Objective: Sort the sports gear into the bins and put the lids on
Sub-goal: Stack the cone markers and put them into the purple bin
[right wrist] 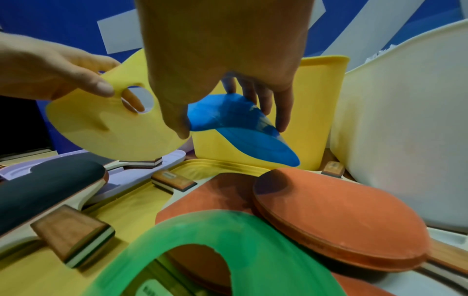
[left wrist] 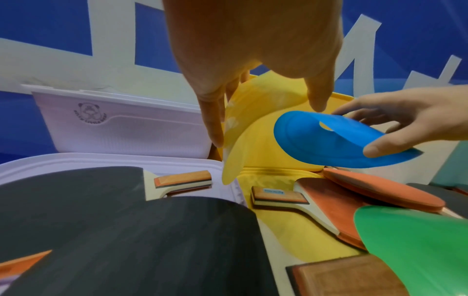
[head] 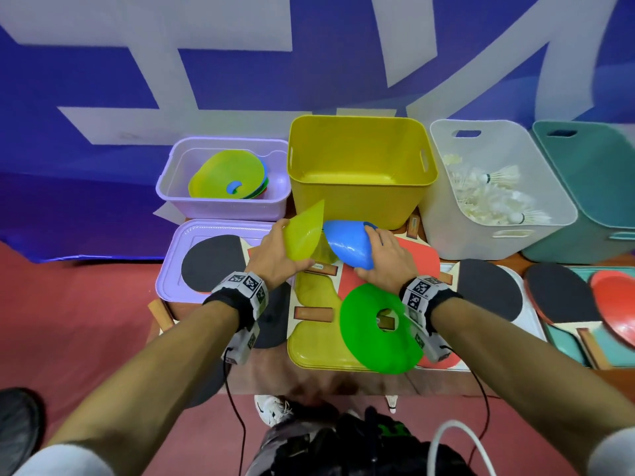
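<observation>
Your left hand [head: 271, 254] grips one yellow cone [head: 304, 235], fingers curled round its rim; your right hand [head: 386, 259] pinches one blue cone [head: 348, 243]. Both are held tilted, just in front of the yellow bin [head: 357, 156]. One green cone [head: 369, 338] lies on the paddles [head: 488, 292] below. You have four bins in a row; the lilac bin [head: 171, 190] holds stacked cones, the white bin [head: 443, 218] shuttlecocks.

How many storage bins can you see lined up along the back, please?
4, in a row: purple bin at left holding disc cones, empty yellow bin, white bin with shuttlecocks, and teal bin at right, partly cut off by the frame.
</observation>
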### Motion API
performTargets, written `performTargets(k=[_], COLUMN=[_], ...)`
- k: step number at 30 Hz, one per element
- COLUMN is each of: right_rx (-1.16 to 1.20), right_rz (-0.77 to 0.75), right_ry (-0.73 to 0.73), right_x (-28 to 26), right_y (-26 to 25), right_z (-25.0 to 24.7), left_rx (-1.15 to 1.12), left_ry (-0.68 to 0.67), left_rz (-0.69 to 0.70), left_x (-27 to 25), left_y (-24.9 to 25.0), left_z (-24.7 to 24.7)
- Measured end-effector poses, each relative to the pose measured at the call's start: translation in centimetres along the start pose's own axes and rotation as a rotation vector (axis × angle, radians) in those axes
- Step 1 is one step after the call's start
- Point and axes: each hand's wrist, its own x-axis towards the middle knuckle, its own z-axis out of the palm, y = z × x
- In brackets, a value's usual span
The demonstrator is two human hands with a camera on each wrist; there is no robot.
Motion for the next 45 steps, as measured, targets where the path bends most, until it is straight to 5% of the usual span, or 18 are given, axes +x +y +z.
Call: performTargets(k=[15, 34, 41, 45], right_rx=[0.077, 0.327, 0.606, 0.526], right_rz=[-0.131, -0.315, -0.204, 0.026], right_ry=[0.126, 0.096, -0.056, -0.174], right_x=[-1.1, 12.8, 19.9, 22.4], right_y=[-3.2, -20.5, -24.3, -24.0], right_z=[-2.9, -6.7, -5.9, -4.4], left_rx=[-0.021, -0.190, -0.313, -0.335], left_ry=[0.204, 0.436, 0.423, 0.403], left_rz=[0.060, -0.045, -0.065, -0.083], left_x=[-2.3, 1.5, 3.7, 4.6], left_y=[0.6, -9.3, -12.2, -13.1], left_z=[-3.6, -18.6, -20.9, -21.1])
